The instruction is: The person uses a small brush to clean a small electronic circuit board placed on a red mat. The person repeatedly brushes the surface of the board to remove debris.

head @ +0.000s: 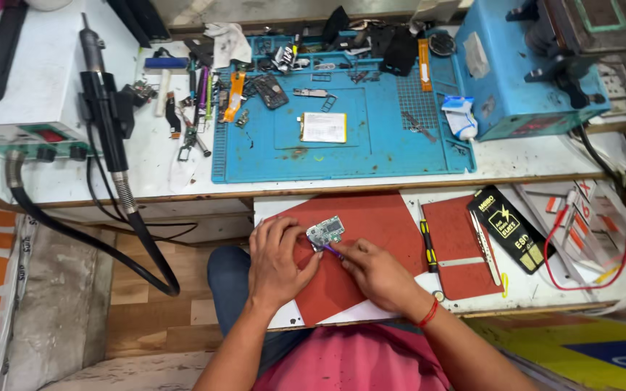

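Observation:
A small green circuit board (326,232) lies on a red mat (371,217) on a pull-out shelf. My left hand (277,261) rests on the mat and steadies the board's left edge with its fingertips. My right hand (374,271) pinches a thin purple-handled tool (333,251), whose tip touches the board's lower edge. A red thread circles my right wrist.
A screwdriver (427,245), a second red mat (458,242), tweezers (485,246) and a black packet (510,228) lie to the right. Above, a blue work mat (342,156) holds phone parts and a battery (324,127). A hot-air station (23,108) with its handpiece (106,108) stands left, a blue machine (523,72) right.

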